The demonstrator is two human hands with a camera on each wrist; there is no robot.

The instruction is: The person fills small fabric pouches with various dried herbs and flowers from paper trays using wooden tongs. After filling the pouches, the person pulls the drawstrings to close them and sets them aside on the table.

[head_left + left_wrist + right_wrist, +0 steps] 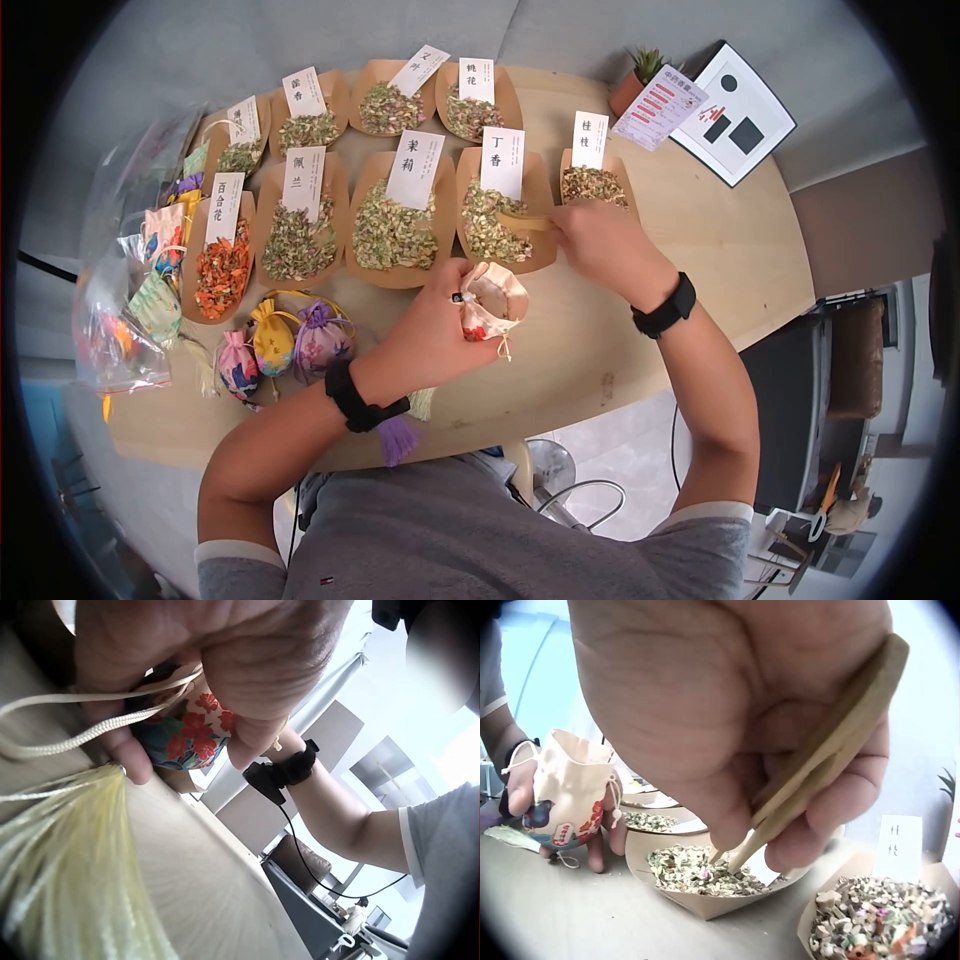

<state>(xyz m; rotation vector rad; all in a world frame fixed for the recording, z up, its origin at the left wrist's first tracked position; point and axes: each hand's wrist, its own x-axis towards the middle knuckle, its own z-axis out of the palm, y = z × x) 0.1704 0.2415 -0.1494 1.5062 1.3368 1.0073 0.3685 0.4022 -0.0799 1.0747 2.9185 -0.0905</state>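
Observation:
My left hand (425, 325) holds a cream drawstring pouch (478, 322) with its mouth spread wide, fingers around its sides. Red flowers and a dark blue bird decorate the pouch (574, 787) in the right wrist view. A pale yellow tassel (90, 862) hangs by the left hand in the left wrist view. Wooden tweezers (821, 754) are pinched in my right hand (612, 252), above a paper tray (538, 180) of dried herbs (492, 232). Their tips reach the herbs in the right wrist view.
Several other paper trays of herbs with white labels (415, 168) stand in two rows. Finished-looking small pouches (273, 340) lie at the left front, beside a clear plastic bag (110, 350). A potted plant (630, 88), a printed card (660, 107) and a framed sheet (740, 115) stand at the back right.

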